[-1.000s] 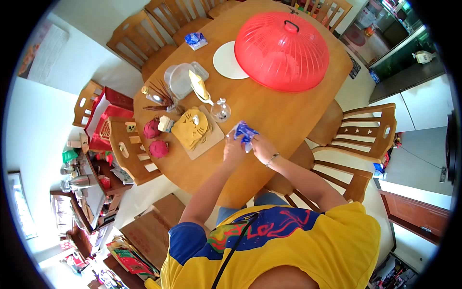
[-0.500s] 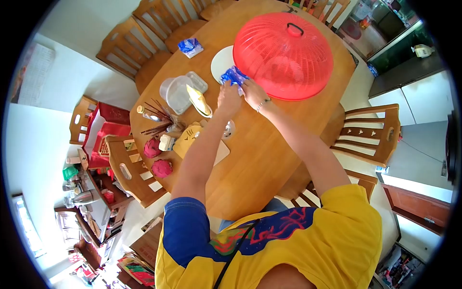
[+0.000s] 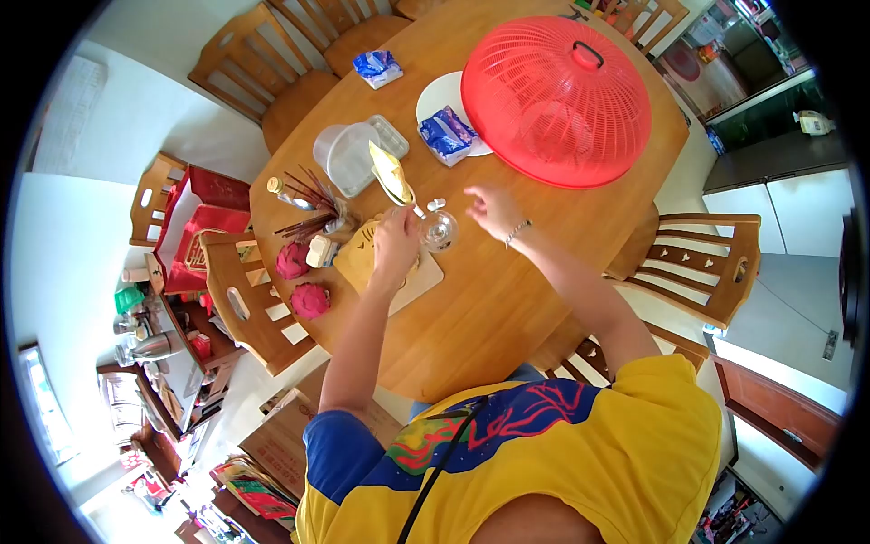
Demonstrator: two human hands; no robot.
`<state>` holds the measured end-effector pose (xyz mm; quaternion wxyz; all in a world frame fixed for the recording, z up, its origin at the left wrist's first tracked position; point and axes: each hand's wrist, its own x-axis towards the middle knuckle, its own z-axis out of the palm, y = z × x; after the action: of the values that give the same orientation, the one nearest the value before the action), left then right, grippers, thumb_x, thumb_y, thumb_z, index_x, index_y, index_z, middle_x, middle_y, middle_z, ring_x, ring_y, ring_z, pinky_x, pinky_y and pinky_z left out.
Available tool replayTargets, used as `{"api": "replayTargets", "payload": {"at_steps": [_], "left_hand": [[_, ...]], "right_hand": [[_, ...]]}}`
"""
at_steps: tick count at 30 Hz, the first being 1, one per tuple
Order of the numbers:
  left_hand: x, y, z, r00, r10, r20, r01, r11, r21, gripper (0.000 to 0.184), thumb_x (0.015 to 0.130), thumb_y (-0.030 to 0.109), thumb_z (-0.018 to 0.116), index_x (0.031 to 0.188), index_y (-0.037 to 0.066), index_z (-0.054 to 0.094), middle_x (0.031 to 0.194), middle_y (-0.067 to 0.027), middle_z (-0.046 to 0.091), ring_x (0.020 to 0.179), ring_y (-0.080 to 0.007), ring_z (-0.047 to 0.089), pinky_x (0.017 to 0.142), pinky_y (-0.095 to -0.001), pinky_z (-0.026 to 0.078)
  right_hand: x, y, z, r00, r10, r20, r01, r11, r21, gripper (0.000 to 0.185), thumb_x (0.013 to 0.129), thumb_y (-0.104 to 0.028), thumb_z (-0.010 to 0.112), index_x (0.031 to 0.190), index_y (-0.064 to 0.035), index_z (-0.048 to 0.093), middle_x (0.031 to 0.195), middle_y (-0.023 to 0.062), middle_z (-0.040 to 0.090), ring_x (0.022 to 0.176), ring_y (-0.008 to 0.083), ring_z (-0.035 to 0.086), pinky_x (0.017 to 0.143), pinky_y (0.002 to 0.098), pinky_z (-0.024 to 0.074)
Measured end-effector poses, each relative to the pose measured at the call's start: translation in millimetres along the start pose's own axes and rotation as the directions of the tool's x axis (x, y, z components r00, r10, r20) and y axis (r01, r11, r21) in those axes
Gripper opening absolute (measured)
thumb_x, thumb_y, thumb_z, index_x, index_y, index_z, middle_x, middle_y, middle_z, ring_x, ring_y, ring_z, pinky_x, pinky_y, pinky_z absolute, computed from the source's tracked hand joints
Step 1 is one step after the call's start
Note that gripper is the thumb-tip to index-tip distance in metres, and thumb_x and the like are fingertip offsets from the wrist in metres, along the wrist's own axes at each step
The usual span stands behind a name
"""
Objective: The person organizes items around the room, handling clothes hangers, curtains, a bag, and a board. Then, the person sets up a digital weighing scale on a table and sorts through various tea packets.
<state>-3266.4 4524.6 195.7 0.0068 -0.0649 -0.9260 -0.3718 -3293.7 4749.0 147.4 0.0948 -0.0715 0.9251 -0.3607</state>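
Note:
My left hand (image 3: 397, 239) is closed, fingers curled down, beside the yellow-and-white packet (image 3: 390, 170); whatever its fingertips hold is hidden. My right hand (image 3: 494, 214), with a bracelet at the wrist, hovers over the table with fingers apart and nothing in them. Between the hands stand a clear glass (image 3: 439, 232) and small white pieces (image 3: 437, 205). Ahead, a blue tissue pack (image 3: 448, 134) rests partly on a white round plate (image 3: 439, 89). Under and beside my left forearm lie a yellow cat-face item (image 3: 358, 257) and a pale board (image 3: 424, 281).
A large red mesh food cover (image 3: 557, 109) takes up the far right of the wooden table (image 3: 471, 317). Clear plastic containers (image 3: 349, 163), another blue pack (image 3: 377, 68), brown sticks (image 3: 313, 199) and two dragon fruits (image 3: 311, 300) stand left. Wooden chairs (image 3: 698, 263) surround the table.
Both hands have let go of the blue tissue pack, which stays at the plate's edge. They have drawn back towards me, the left hand coming down beside the yellow-and-white packet.

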Motion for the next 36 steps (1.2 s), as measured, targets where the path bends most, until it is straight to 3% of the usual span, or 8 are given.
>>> {"api": "replayTargets", "payload": {"at_steps": [6,8,19,21,28,31,33,36], "left_hand": [[-40,-28,42,0.987,-0.156,-0.051,0.153,0.987,-0.043,0.032,0.095,0.017,0.045,0.122,0.005,0.057,0.089,-0.0168,0.065,0.081,-0.0289,0.064,0.071,-0.0393,0.05],[-34,-19,43,0.815,-0.529,0.237,0.58,0.75,-0.319,0.036,0.1,0.026,0.041,0.131,0.01,0.052,0.086,-0.0064,0.063,0.078,-0.0143,0.061,0.064,-0.0297,0.052],[20,8,77,0.889,-0.404,0.216,0.458,0.766,-0.45,0.036,0.099,0.026,0.044,0.128,0.008,0.055,0.084,-0.0027,0.06,0.074,-0.0093,0.058,0.061,-0.0251,0.051],[43,-3,90,0.942,-0.329,0.062,0.321,0.836,-0.445,0.038,0.096,0.026,0.044,0.127,0.007,0.056,0.093,-0.017,0.067,0.078,-0.0218,0.066,0.067,-0.035,0.051],[95,-34,90,0.839,-0.518,0.163,0.517,0.67,-0.533,0.038,0.097,0.021,0.041,0.13,0.005,0.053,0.111,-0.0179,0.065,0.087,-0.0261,0.066,0.076,-0.0366,0.05],[104,-51,96,0.886,-0.457,0.076,0.428,0.744,-0.513,0.044,0.098,0.021,0.041,0.138,0.004,0.043,0.074,-0.0001,0.056,0.064,-0.0091,0.058,0.058,-0.0253,0.048],[105,-49,97,0.871,-0.475,0.127,0.468,0.721,-0.511,0.046,0.097,0.022,0.041,0.139,0.004,0.041,0.122,-0.0169,0.058,0.083,-0.0225,0.064,0.067,-0.033,0.052],[92,7,53,0.81,-0.533,0.244,0.567,0.608,-0.555,0.049,0.097,0.023,0.04,0.142,0.005,0.035,0.125,-0.0168,0.056,0.083,-0.0217,0.063,0.063,-0.0312,0.053]], "right_hand": [[-44,-18,28,0.978,-0.069,0.197,-0.024,0.902,0.431,0.09,0.064,-0.01,0.084,0.14,-0.0103,0.035,0.129,0.013,0.046,0.099,0.0247,0.057,0.079,0.034,0.0533],[-45,-22,35,0.979,-0.034,0.202,-0.07,0.871,0.486,0.088,0.066,-0.007,0.082,0.139,-0.0103,0.036,0.132,0.0114,0.045,0.101,0.024,0.057,0.083,0.035,0.0533],[-18,16,14,0.995,0.081,0.06,-0.101,0.783,0.613,0.082,0.069,-0.001,0.078,0.139,-0.0066,0.035,0.131,0.0085,0.047,0.102,0.0196,0.057,0.088,0.0337,0.0526],[3,15,6,0.999,0.033,0.028,-0.043,0.788,0.614,0.082,0.07,0.001,0.077,0.14,-0.0059,0.034,0.132,0.009,0.046,0.101,0.0188,0.058,0.089,0.0337,0.052],[69,21,23,0.995,-0.01,0.102,-0.053,0.799,0.599,0.085,0.073,0.002,0.075,0.143,-0.0049,0.028,0.13,0.0102,0.047,0.104,0.0197,0.058,0.088,0.0307,0.0528],[79,19,27,0.99,-0.014,0.137,-0.069,0.815,0.575,0.085,0.073,0.001,0.076,0.142,-0.0035,0.028,0.129,0.0116,0.048,0.102,0.0199,0.059,0.086,0.0308,0.0534],[83,18,29,0.99,-0.015,0.143,-0.072,0.806,0.588,0.085,0.072,-0.001,0.077,0.142,-0.003,0.029,0.129,0.011,0.048,0.1,0.0196,0.06,0.085,0.0311,0.0539],[85,17,34,0.993,0.019,0.113,-0.081,0.813,0.577,0.084,0.072,-0.001,0.078,0.142,-0.0018,0.03,0.126,0.0108,0.05,0.098,0.0194,0.06,0.084,0.031,0.054]]}}
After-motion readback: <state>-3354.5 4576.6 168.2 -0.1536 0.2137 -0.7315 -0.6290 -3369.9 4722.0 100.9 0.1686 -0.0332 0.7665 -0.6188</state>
